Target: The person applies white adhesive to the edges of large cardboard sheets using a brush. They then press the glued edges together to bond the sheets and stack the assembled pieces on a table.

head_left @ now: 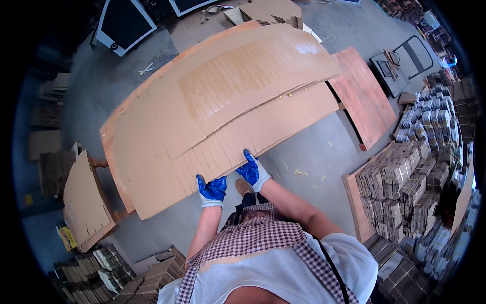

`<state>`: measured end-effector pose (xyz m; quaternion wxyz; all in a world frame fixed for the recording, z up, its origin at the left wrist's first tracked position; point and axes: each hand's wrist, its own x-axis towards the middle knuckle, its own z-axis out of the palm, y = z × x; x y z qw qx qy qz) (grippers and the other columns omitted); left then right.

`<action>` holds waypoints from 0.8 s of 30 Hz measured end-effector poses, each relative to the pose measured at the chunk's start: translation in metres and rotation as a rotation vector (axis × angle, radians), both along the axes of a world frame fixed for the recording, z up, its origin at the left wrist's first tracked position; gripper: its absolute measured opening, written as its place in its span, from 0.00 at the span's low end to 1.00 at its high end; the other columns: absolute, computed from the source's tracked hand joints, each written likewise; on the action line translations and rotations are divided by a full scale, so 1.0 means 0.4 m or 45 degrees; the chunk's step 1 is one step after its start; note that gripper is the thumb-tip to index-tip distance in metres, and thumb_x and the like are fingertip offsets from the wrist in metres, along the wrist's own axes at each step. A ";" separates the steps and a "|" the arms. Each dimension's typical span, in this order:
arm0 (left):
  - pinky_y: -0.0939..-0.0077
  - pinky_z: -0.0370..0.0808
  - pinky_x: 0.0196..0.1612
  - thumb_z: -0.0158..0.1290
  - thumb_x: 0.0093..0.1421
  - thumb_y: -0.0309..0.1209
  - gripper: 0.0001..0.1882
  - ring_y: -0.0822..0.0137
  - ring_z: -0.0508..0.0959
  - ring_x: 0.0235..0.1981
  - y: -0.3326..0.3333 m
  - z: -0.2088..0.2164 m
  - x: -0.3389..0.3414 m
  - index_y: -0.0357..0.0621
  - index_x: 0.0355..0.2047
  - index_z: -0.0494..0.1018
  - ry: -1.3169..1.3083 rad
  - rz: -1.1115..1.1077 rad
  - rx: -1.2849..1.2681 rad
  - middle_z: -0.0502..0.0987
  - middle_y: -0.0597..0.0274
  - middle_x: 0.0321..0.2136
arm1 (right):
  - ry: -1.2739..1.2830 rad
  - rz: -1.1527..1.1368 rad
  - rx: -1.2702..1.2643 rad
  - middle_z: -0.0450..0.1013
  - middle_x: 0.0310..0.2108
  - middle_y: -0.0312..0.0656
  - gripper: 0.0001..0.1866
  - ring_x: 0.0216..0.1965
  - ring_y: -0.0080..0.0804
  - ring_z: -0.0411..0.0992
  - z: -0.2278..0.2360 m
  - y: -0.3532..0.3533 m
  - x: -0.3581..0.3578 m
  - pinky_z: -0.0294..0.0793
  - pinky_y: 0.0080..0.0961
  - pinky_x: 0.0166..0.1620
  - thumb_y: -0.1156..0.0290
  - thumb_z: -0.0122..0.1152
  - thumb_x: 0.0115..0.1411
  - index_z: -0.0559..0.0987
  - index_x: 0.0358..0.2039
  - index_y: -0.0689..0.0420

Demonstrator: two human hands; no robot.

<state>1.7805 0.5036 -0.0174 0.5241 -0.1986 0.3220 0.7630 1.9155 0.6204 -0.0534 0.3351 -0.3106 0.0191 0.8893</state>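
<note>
Cardboard strips point(205, 159) overlap; left hand point(211, 189) and right hand point(250, 169) grip edges.

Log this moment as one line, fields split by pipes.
left hand: blue-gloved, gripping cardboard near edge | right hand: blue-gloved, same edge, farther right | support: wooden board under cardboard

Cardboard sheets point(147, 137) look tan, matt, mostly smooth; darker striped patch point(217, 76) on the far part. Work gloves point(212, 189): blue rubbery-looking coating, white fabric cuffs point(260, 181). Checked apron point(248, 235) is matt cloth. Right-hand board point(362, 93): reddish wood, flat. Grey floor point(298, 147): smooth, concrete-like, faint sheen.
</note>
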 end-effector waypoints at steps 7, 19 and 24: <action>0.48 0.73 0.50 0.52 0.54 0.60 0.38 0.53 0.70 0.54 -0.015 0.053 0.028 0.48 0.57 0.63 -0.033 -0.141 -0.156 0.70 0.55 0.53 | -0.370 -0.007 0.029 0.73 0.39 0.37 0.24 0.38 0.32 0.74 -0.005 -0.004 -0.004 0.74 0.28 0.31 0.74 0.66 0.53 0.69 0.49 0.46; 0.69 0.69 0.56 0.49 0.64 0.32 0.21 0.61 0.74 0.50 0.202 0.314 -0.517 0.31 0.53 0.67 1.477 -0.773 -0.203 0.73 0.53 0.49 | -0.562 -0.073 0.037 0.70 0.46 0.41 0.29 0.46 0.39 0.72 0.116 -0.007 -0.015 0.75 0.37 0.42 0.80 0.61 0.54 0.65 0.55 0.47; 0.72 0.66 0.57 0.54 0.60 0.40 0.23 0.63 0.72 0.53 0.617 0.120 -0.929 0.39 0.52 0.71 2.170 -0.811 -0.397 0.72 0.56 0.53 | -0.586 -0.027 0.128 0.68 0.50 0.46 0.32 0.48 0.44 0.71 0.133 -0.029 -0.018 0.76 0.39 0.46 0.81 0.58 0.54 0.60 0.59 0.54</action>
